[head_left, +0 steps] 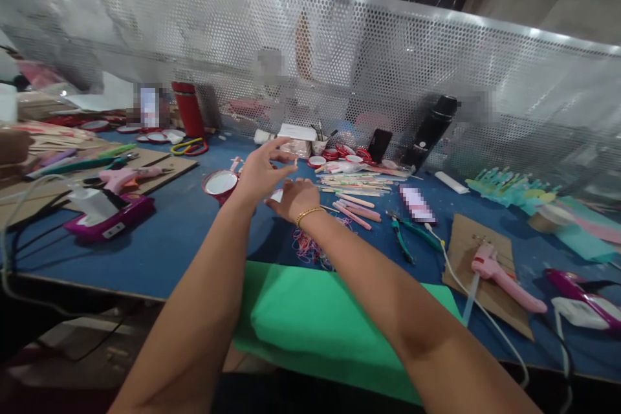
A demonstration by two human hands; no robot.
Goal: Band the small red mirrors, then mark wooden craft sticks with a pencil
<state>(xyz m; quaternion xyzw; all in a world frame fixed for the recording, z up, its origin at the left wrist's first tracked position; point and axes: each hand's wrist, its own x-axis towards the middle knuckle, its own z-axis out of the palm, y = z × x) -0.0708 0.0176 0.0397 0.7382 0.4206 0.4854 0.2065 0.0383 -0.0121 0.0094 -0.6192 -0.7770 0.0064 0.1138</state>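
Above the middle of the table, my left hand (pixel 262 171) has its thumb and fingers curved into a pinch. A tiny pale piece (pixel 295 163) shows at its fingertips, too small to name. Just below and to the right, my right hand (pixel 298 199) is closed, fingers curled downward. A small white surface (pixel 277 195) shows beside its thumb; I cannot make out what the fingers hold. To the left of my left hand stands a red-rimmed container with a white inside (pixel 220 182). Tangled pink and red threads (pixel 310 246) lie under my right wrist.
Thin pastel sticks (pixel 356 183), teal-handled pliers (pixel 402 239) and a phone (pixel 416 202) lie at right. A pink glue gun (pixel 502 275) rests on cardboard with trailing cables. A purple power strip (pixel 109 217) lies left. Green fabric (pixel 310 323) covers the front edge.
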